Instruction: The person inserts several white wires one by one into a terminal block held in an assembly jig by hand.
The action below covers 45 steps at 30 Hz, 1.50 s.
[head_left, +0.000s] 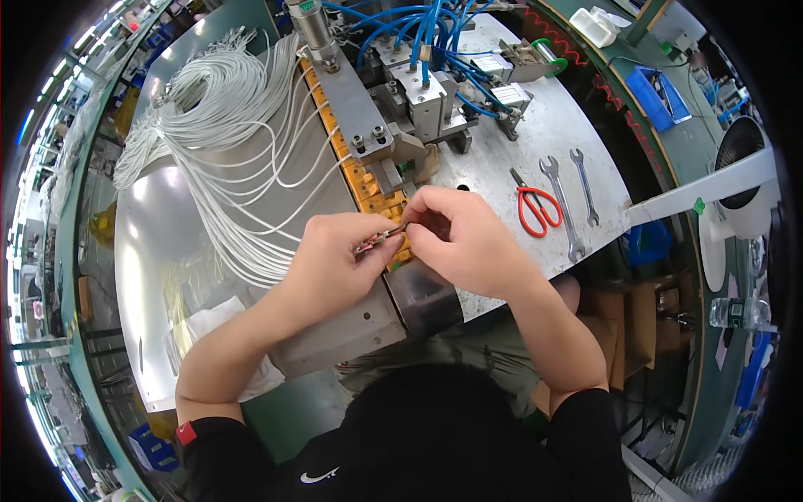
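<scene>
My left hand (pixel 330 255) pinches several thin wire ends (pixel 376 241), with red and whitish bits showing between thumb and forefinger. Close against it, my right hand (pixel 468 243) has its thumb and forefinger together at the tips of these wires; the fingers hide exactly what they grip. Both hands are over the near end of an orange-yellow fixture strip (pixel 360 180). White cables (pixel 238 180) fan out from a large coiled bundle on the left toward that strip. Beyond my hands stands a metal pneumatic press (pixel 422 105) with blue air hoses (pixel 435 29).
Red-handled scissors (pixel 538 213) and two wrenches (pixel 559 201) lie on the metal table (pixel 502 276) to the right. A dark block (pixel 422 297) sits at the table's near edge. Further right are a blue bin (pixel 658 99), a white fan (pixel 744 184) and cardboard boxes (pixel 640 326).
</scene>
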Motion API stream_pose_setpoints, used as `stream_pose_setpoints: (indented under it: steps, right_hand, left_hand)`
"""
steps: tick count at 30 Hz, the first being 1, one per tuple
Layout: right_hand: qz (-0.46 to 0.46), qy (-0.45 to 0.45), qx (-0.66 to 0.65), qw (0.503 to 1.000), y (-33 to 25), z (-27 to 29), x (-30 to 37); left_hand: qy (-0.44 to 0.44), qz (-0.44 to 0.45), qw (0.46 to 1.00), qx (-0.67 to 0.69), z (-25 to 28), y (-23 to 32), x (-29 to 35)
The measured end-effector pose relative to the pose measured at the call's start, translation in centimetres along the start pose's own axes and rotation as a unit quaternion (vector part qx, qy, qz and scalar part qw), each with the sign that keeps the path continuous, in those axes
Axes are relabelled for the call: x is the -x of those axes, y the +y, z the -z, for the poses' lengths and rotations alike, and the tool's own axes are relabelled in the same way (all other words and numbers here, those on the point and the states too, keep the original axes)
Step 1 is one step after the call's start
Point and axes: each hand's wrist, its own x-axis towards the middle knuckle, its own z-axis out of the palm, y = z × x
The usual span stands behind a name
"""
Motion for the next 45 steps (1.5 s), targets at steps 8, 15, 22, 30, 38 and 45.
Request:
stream_pose_setpoints:
  steps: [8,15,22,30,38,45]
  right_hand:
    - [-0.053,-0.074,-0.140,0.986,0.6,1.1,-0.6]
    - [0.032,-0.083,-0.004,0.996,0.7,1.1,-0.7]
    - [-0.102,-0.082,-0.083,0.988,3.6,3.2,-1.7]
    - [-0.008,0.007,0.080,0.997,4.5,2.7,-3.4]
    - [-0.091,0.013,-0.038,0.995,6.7,3.3,-3.9]
    - [0.090,0.043,0.051,0.994,3.0,2.2,-1.6]
  left_hand:
    - [0.042,-0.035,0.997,0.059,-0.2,-0.4,0.3]
    - [-0.041,0.046,0.982,0.176,0.1,-0.5,0.5]
    - [0.031,-0.054,0.988,-0.142,-1.1,-2.4,0.0]
    - [0.064,-0.064,0.980,-0.178,-0.4,-2.9,-0.8]
    - [0.078,-0.081,0.964,-0.242,-0.7,-2.6,-0.8]
    - [0.014,-0.024,0.994,-0.109,0.6,0.0,-0.4]
